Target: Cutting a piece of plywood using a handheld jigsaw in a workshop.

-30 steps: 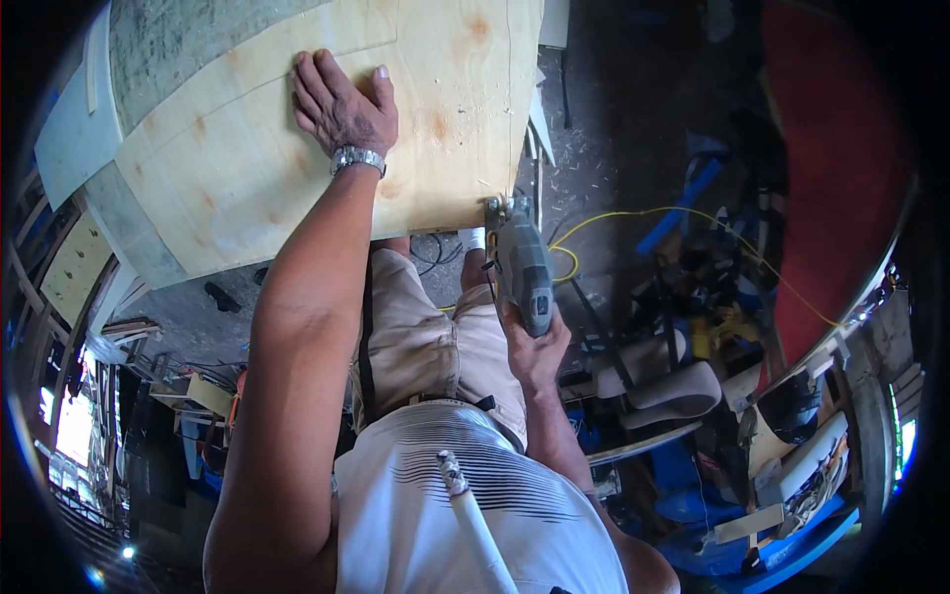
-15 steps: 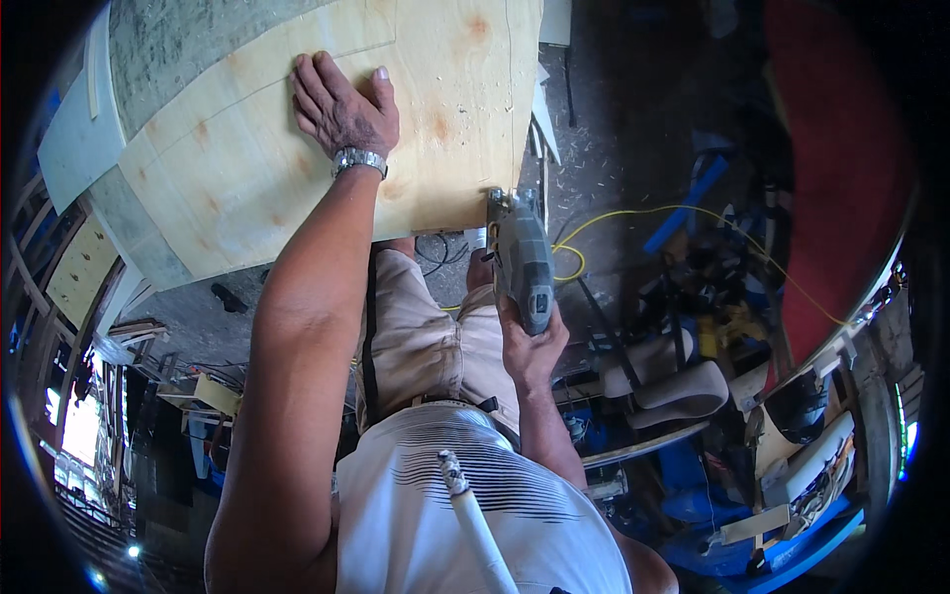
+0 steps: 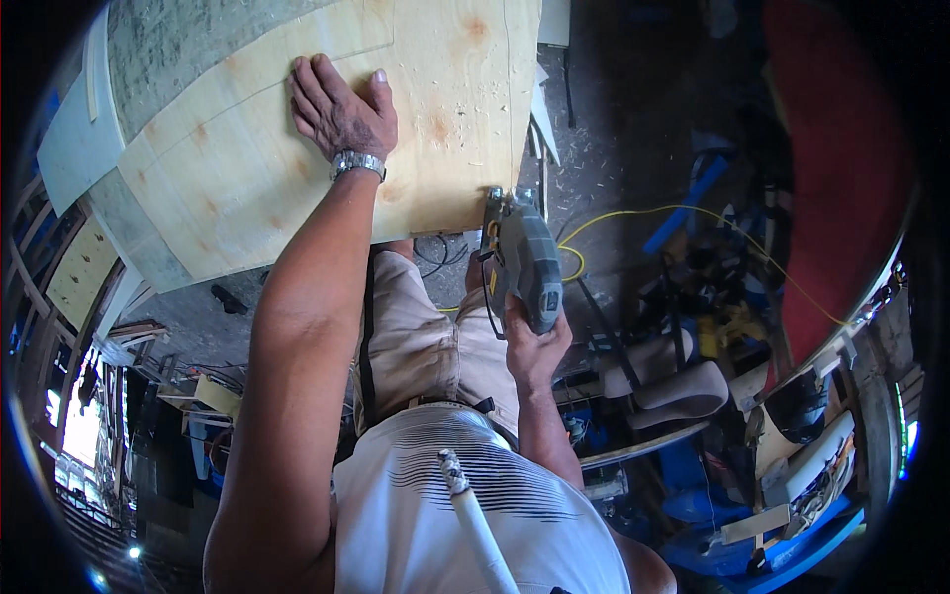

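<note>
A pale plywood sheet [image 3: 447, 119] with a drawn line near its right edge fills the upper middle. My left hand [image 3: 346, 114], a metal watch at its wrist, lies flat on the sheet with fingers spread. Low at the sheet's right corner, my right hand [image 3: 535, 348] grips a grey jigsaw [image 3: 531, 262] by its rear end. The jigsaw's front and base touch the near right corner of the plywood, beside the line. Its blade cannot be made out. A thin black cord hangs along the tool's left side.
A yellow cable [image 3: 643, 211] loops over the floor on the right. Beyond it lie a blue strip [image 3: 687, 205], a large red curved panel [image 3: 841, 178] and piled clutter. A cigarette [image 3: 475, 520] with ash juts in below. Wood scraps lie at left.
The jigsaw and my right hand have shifted slightly right, and the tool's body has turned a little. More of its black cord shows. My left hand has barely moved.
</note>
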Demonstrator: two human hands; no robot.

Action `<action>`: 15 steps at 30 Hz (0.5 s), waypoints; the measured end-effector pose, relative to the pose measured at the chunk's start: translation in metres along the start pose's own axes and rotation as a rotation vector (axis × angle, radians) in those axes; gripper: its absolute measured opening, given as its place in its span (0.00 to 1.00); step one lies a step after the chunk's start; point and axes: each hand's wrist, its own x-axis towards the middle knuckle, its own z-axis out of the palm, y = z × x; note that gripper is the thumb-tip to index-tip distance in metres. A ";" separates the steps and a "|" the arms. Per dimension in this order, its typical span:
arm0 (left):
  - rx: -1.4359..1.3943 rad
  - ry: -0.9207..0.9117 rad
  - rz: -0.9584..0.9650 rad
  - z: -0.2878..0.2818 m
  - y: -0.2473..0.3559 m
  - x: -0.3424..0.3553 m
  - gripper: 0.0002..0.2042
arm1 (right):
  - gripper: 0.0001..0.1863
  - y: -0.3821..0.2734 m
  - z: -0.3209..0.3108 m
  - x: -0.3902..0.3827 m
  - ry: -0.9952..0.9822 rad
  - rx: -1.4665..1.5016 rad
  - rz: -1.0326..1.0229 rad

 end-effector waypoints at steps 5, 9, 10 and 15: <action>0.002 -0.009 0.003 0.000 0.003 0.000 0.39 | 0.12 0.008 -0.002 -0.001 0.009 0.004 0.046; -0.005 0.007 0.007 0.001 0.001 -0.002 0.39 | 0.13 0.000 -0.001 0.001 0.008 0.019 0.039; -0.002 0.006 0.004 0.001 0.001 -0.002 0.39 | 0.13 -0.001 -0.001 0.001 0.004 0.011 0.044; 0.003 0.002 -0.019 0.001 -0.002 -0.001 0.39 | 0.12 0.003 0.002 0.001 -0.015 0.021 0.018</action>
